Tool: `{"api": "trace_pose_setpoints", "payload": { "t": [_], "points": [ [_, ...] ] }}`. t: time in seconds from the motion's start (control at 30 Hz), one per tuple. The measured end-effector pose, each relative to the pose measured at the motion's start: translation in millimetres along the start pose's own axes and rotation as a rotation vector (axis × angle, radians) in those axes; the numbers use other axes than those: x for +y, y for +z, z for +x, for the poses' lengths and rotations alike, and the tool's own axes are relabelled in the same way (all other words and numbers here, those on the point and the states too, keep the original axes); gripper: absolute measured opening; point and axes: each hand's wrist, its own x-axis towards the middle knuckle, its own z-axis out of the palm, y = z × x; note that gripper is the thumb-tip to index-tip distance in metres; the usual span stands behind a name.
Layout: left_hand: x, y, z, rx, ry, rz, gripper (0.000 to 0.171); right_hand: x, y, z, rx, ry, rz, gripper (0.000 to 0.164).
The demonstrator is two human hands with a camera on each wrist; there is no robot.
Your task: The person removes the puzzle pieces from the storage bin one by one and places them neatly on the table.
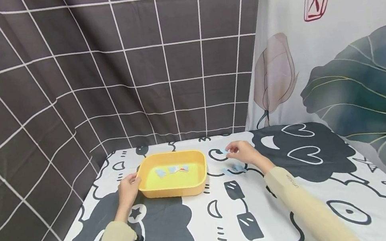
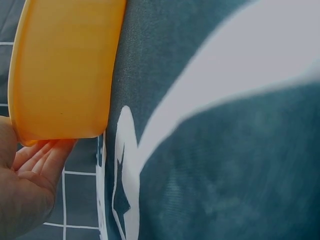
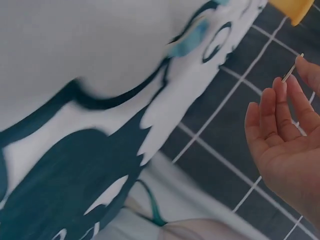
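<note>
A yellow plastic bin (image 1: 174, 192) stands on the patterned cloth, with several small light-blue flat pieces (image 1: 161, 173) lying on its floor. My left hand (image 1: 128, 189) grips the bin's left end, thumb at the rim. In the left wrist view the fingers (image 2: 56, 159) reach behind the bin's orange-looking wall (image 2: 62, 75). Right of the bin, my right hand (image 1: 243, 152) pinches one thin light-blue piece (image 1: 224, 151) above the cloth. The right wrist view shows that piece (image 3: 292, 68) edge-on between thumb and fingertips. More blue pieces (image 1: 238, 168) lie on the cloth just below this hand.
A white cloth (image 1: 226, 213) with dark cartoon drawings covers the table. Behind it hangs a dark curtain with a white grid (image 1: 185, 61). A pale curtain with flower and leaf prints (image 1: 280, 69) hangs at the right.
</note>
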Motion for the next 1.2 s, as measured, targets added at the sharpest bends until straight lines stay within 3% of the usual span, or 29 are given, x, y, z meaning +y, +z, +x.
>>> {"api": "trace_pose_setpoints", "payload": {
  "t": [0.4,0.7,0.97,1.2],
  "points": [
    [-4.0,-0.7,0.3,0.01,-0.003,0.003,0.039,37.7,-8.5,-25.3,-0.016,0.078,-0.036,0.021],
    [-4.5,-2.8,-1.1,0.018,0.007,-0.004,0.039,47.7,-6.2,-38.9,-0.088,0.171,-0.089,0.019],
    [-2.9,-1.4,-2.4,0.009,0.015,-0.012,0.039,51.9,-4.6,-48.1,-0.12,0.194,-0.146,0.016],
    [0.9,-1.1,-2.2,-0.022,-0.022,-0.027,0.04,51.3,-3.0,-48.8,-0.112,0.221,-0.219,0.02]
  ]
}}
